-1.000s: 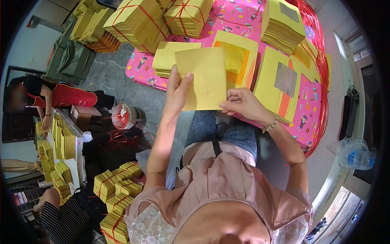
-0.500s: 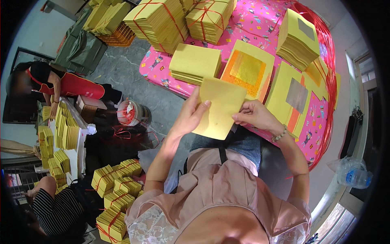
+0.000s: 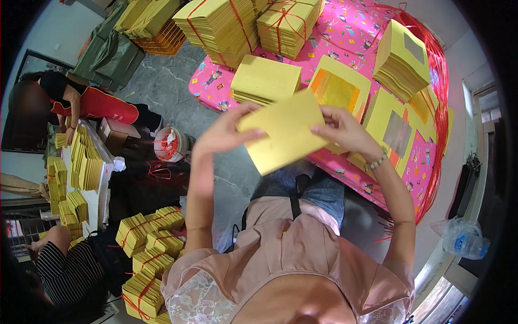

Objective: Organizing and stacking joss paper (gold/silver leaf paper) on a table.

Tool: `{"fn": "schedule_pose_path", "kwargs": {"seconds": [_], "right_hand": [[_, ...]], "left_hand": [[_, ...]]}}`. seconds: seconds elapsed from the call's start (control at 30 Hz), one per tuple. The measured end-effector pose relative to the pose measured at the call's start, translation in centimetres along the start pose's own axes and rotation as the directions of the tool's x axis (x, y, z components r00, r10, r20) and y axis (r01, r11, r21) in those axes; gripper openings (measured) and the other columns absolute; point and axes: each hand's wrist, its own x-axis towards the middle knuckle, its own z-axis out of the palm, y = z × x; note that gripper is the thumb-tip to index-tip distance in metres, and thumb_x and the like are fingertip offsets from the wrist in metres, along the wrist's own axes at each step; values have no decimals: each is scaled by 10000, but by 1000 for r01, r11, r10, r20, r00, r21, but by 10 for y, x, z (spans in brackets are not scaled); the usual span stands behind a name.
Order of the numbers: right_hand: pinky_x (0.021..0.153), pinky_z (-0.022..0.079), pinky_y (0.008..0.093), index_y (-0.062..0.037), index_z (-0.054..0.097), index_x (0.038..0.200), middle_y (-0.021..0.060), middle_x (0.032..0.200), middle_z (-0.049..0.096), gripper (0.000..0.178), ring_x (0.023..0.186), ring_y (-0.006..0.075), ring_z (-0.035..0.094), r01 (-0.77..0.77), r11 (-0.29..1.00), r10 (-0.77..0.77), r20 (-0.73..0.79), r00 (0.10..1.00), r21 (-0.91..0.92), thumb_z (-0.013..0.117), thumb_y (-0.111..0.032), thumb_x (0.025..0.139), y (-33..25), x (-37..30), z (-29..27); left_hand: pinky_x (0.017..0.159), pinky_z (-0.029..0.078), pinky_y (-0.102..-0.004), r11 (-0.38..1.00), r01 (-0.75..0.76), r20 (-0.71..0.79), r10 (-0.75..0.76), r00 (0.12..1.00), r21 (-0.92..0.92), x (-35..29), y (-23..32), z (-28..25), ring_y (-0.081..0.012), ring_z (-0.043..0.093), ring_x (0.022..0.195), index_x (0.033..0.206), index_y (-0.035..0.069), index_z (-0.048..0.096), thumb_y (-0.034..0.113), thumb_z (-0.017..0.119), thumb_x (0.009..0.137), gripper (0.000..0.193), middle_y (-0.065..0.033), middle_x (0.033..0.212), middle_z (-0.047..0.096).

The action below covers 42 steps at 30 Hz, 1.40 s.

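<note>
A folded yellow sheet of paper (image 3: pixel 286 135) is held out over my lap, tilted. My left hand (image 3: pixel 229 129) is closed on its left edge, thumb on top. My right hand (image 3: pixel 348 129) pinches the right edge; a bead bracelet circles that wrist. Just beyond lies a stack of folded yellow paper (image 3: pixel 267 78) on the pink patterned table cover (image 3: pixel 216 81). Beside it, partly hidden behind the sheet and my right hand, is a pile of yellow paper with an orange and gold panel (image 3: pixel 340 89). To the right lies paper with a silver panel (image 3: pixel 391 132).
Bundles tied with red string (image 3: pixel 216 32) stand at the table's far side. A tall paper stack (image 3: pixel 402 59) and hanging red strands (image 3: pixel 431 70) are at right. Left are a bucket (image 3: pixel 172 144), tied bundles on the floor (image 3: pixel 154 243), and two people beside a white table (image 3: pixel 97 210).
The folded sheet has turned from nearly upright to a slant, its lower end swinging left. My left hand has moved left and up, and my right hand slightly up and to the right.
</note>
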Motion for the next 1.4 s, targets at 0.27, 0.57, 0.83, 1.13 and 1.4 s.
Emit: {"fn": "schedule_pose_path", "kwargs": {"seconds": [0.27, 0.57, 0.83, 1.13, 1.4], "right_hand": [[696, 557, 244, -16, 606, 1220, -8, 923, 679, 401, 783, 58, 651, -69, 997, 74, -211, 975, 27, 642, -328, 970, -19, 87, -16], [500, 546, 251, 45, 500, 1095, 67, 731, 650, 420, 587, 123, 667, -193, 927, 88, -315, 945, -321, 732, -238, 888, -6, 120, -12], [721, 576, 429, 149, 431, 1204, 223, 773, 690, 663, 771, 346, 720, -251, 654, 15, -320, 947, -714, 751, -263, 794, 5, 128, -4], [780, 556, 493, 145, 420, 1231, 304, 937, 676, 686, 929, 448, 680, -281, 526, -51, -359, 932, -803, 755, -272, 802, 14, 128, 4], [726, 541, 487, 136, 420, 1225, 256, 878, 671, 680, 850, 407, 683, -131, 665, -194, -340, 920, -735, 769, -263, 800, 18, 118, -2]], "left_hand": [[701, 513, -266, 987, -50, -431, -21, 902, -152, 79, -28, -74, -109, 624, 814, 1245, -20, 532, 136, 730, 878, 444, -59, 923, 658], [795, 546, -377, 963, 148, -569, 7, 822, 226, 132, -96, -69, -257, 695, 870, 1289, 34, 544, 158, 706, 854, 481, -161, 1005, 709], [826, 533, -447, 872, 235, -619, 95, 780, 430, 130, -99, -42, -344, 681, 922, 1245, 33, 564, 147, 708, 835, 449, -191, 1015, 699], [1010, 417, -500, 576, 45, -396, 501, 769, 816, 110, -77, 0, -379, 537, 1182, 1259, 66, 586, 211, 700, 849, 450, -161, 1264, 601], [1194, 201, -542, 524, 117, -287, 256, 923, 844, 107, -106, 14, -374, 273, 1469, 1520, 159, 383, 513, 379, 1012, 619, -165, 1584, 325]]}}
